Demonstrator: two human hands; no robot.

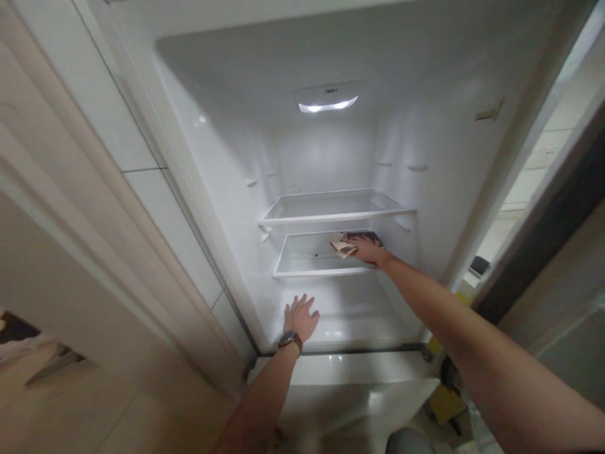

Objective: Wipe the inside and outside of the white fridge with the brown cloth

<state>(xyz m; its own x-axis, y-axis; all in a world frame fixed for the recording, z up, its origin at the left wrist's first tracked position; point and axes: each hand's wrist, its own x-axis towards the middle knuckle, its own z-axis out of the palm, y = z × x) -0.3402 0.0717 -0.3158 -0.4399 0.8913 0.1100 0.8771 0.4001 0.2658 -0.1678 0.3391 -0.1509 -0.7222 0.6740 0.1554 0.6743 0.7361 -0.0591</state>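
Note:
My right hand (366, 247) reaches into the open fridge and presses a folded cloth (344, 246) on the lower glass shelf (297, 252), near its right side. The cloth is pale with dark patches, and part of it is hidden under the fingers. A small dark speck lies on the glass to the left of it. Lower down, my left hand (301, 318), with a watch on the wrist, has its fingers spread at the bottom left of the fridge interior and holds nothing.
A second glass shelf (335, 205) sits above the lower one. The lit lamp (328, 104) is at the top of the fridge. White tiles (174, 221) run along the left side. Yellow things (447, 403) stand low on the right, beside the fridge.

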